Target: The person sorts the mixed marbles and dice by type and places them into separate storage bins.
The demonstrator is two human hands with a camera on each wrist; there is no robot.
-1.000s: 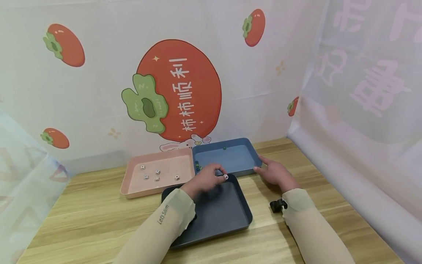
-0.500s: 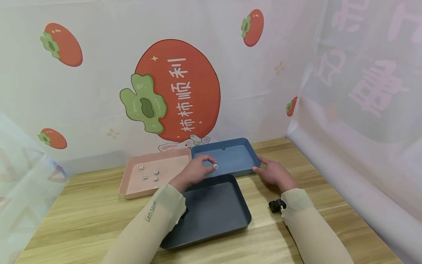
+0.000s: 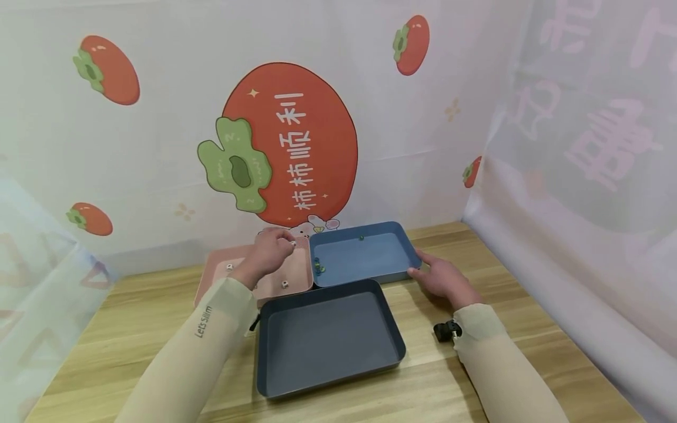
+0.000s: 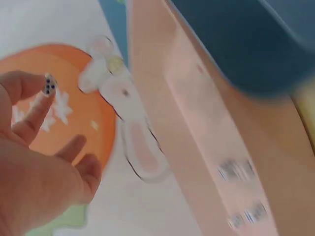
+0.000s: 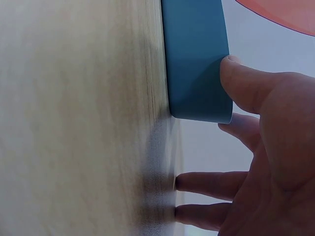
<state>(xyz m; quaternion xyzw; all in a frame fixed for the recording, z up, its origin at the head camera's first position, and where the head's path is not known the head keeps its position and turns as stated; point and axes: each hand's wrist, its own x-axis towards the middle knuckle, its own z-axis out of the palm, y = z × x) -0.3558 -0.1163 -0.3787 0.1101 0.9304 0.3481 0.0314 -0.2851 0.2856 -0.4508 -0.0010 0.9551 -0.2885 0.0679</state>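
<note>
My left hand [image 3: 268,252] is over the back right part of the pink tray [image 3: 297,271], pinching a white die [image 4: 49,86] between thumb and forefinger. In the left wrist view, dark pips show on the die and the other fingers are spread apart from it. Several more white dice lie in the pink tray, one die [image 3: 285,284] near its front right; the hand and forearm hide others. My right hand [image 3: 444,278] holds the right front corner of the blue tray [image 3: 365,255] with thumb and forefinger. Its other fingers [image 5: 211,184] extend towards the tabletop.
A dark grey tray [image 3: 330,341] with nothing in it sits in front of the other two. Small green and blue pieces [image 3: 319,267] cluster at the blue tray's left side, and a green piece [image 3: 362,238] lies at its back. A printed cloth [image 3: 412,147] hangs behind the table.
My left hand has carried the die leftward from above the dark tray, past the blue tray, to over the pink tray. The right hand stays at the blue tray's corner.
</note>
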